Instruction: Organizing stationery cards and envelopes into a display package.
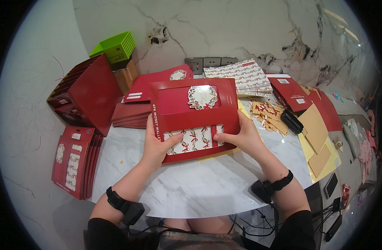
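A red cardboard sleeve pack (pixel 195 118) is held up over the table between both my hands. Its upper window shows a wreath-edged label on red card, and a lower window shows white paper with a ribbon-and-leaf pattern. My left hand (pixel 156 146) grips the lower left edge, thumb laid over the front. On the opposite edge, my right hand (pixel 248 135) does the same, its thumb beside the lower window. The fingers of both hands are hidden behind the pack. Similar red packs (pixel 74 162) stand in a row at the table's left edge.
Behind the pack lie red folders (pixel 157 83), flat red sleeves (pixel 130 114) and patterned white sheets (pixel 241 77). A large red box (pixel 91 96) and green basket (pixel 116 48) stand at left. Right are a black case (pixel 291 121), tan card pieces (pixel 313 125) and red packs (pixel 288 91).
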